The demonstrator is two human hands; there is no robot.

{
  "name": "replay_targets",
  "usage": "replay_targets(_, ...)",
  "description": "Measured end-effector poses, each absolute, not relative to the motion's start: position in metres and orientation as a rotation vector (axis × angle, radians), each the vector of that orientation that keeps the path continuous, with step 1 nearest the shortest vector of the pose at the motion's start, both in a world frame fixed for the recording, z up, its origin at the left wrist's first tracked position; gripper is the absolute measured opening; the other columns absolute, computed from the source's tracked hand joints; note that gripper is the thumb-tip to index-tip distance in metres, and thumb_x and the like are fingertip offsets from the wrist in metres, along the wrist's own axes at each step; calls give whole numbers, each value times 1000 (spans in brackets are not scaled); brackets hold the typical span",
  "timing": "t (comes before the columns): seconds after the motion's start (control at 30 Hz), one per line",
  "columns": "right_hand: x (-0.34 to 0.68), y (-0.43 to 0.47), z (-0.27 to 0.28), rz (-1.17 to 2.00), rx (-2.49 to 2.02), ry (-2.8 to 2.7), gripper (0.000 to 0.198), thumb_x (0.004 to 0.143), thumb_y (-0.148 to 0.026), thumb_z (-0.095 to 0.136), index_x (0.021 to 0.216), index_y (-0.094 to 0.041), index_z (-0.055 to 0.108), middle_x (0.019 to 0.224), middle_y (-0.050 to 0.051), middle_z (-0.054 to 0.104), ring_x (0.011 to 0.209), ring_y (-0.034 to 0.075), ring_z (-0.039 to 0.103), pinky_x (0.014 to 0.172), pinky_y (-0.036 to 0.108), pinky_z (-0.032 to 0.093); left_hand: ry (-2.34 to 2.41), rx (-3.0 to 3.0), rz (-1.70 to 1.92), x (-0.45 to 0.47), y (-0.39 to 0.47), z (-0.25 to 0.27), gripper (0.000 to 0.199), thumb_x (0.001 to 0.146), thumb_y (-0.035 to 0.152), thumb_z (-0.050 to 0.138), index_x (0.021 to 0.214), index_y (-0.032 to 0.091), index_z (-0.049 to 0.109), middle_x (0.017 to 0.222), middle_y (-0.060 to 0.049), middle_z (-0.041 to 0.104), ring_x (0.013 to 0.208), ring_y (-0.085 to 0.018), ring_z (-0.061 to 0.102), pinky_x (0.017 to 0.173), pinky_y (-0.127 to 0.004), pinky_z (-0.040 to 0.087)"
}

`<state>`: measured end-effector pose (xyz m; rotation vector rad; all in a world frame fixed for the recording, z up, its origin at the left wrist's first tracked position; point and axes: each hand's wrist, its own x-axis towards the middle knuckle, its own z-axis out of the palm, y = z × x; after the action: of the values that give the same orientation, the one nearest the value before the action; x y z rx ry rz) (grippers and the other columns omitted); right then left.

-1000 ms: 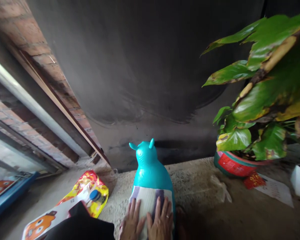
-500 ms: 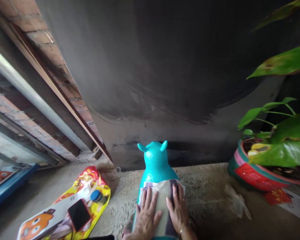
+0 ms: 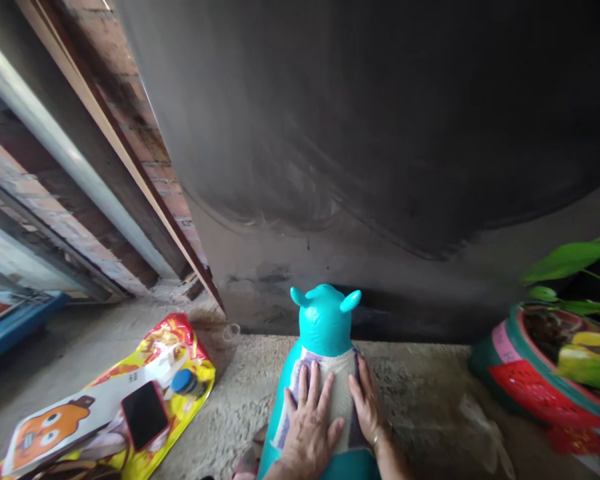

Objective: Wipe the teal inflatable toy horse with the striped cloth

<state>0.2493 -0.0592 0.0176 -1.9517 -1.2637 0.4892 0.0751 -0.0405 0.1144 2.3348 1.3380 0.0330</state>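
Note:
In front of me stands a glossy turquoise animal-shaped toy (image 3: pixel 325 320) with two small ears, its head toward the dark wall. A pale cloth (image 3: pixel 337 380) with purple-grey stripes lies over its back. My left hand (image 3: pixel 310 417) rests on the cloth's left part, palm down with fingers spread. On the cloth's right edge lies my right hand (image 3: pixel 370 403), fingers stretched out along the toy's side. A ring or band shows at the right wrist. The toy's lower part is cut off by the frame.
A yellow-red plastic bag (image 3: pixel 180 347) lies on the floor at left. On it are a phone (image 3: pixel 145 415), a blue-capped bottle (image 3: pixel 184 382) and a white box (image 3: pixel 95 407) with an orange cartoon. A potted plant (image 3: pixel 515 360) stands right. The dark wall (image 3: pixel 360 133) rises ahead.
Both hands have stayed on the cloth, which now reaches up to the toy's neck. The toy appears slightly further right, and the camera view has shifted.

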Motion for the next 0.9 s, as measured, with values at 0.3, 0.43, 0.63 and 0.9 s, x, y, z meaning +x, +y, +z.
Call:
replay_targets(0.3,213,-117,-14,196,-2035,-1208,72,91,-62,3,118,-25,58,127,12,58,128,26,44,99,47,44,1271,2351,29,66,-49,141,64,88,55,39,145,37,17,159,-2,-1,145,-36,-8,107,-74,4)
replay_targets(0.43,193,-142,-10,79,-2064,-1186,78,90,-62,-1,113,-22,61,122,15,60,123,30,49,96,50,45,1206,2382,42,52,-66,138,63,88,57,39,144,39,18,159,-1,3,146,-35,-1,109,-72,7)
replay_targets(0.63,161,-182,-3,-78,-2126,-1167,67,93,-57,18,144,-17,34,123,18,60,118,33,54,98,52,44,1167,2381,143,21,-101,111,63,88,63,36,144,40,20,158,-2,9,145,-36,7,108,-72,10)
replay_targets(0.9,138,-200,-12,-266,-2129,-1273,60,94,-46,25,148,-20,26,110,18,67,118,34,54,100,56,41,1279,2283,113,3,-124,94,62,84,52,50,141,38,29,156,-3,16,144,-37,14,109,-67,16)
